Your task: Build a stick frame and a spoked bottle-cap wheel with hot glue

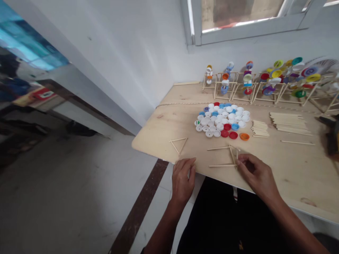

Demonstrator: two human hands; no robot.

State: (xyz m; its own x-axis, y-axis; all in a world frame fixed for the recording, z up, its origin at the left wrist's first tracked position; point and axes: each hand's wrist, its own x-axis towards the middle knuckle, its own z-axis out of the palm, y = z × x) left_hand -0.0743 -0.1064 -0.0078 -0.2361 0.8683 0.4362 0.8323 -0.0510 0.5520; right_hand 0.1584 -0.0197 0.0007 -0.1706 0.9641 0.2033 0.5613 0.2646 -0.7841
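My right hand pinches one end of a thin wooden stick frame near the table's front edge. The frame has a narrow triangle at its right end, and two longer sticks point left from it. My left hand rests on the table edge, holding nothing, with its fingers stretched and the thumb apart. Just beyond it lies a separate triangle of sticks. Behind both hands a patch of plastic bottle caps lies spread out, mostly white with some red, blue and orange.
Short sticks and a stack of longer sticks lie right of the caps. A black and yellow tool is at the right edge. Along the wall stand stick frames carrying coloured caps. A twisted cord crosses the wooden table.
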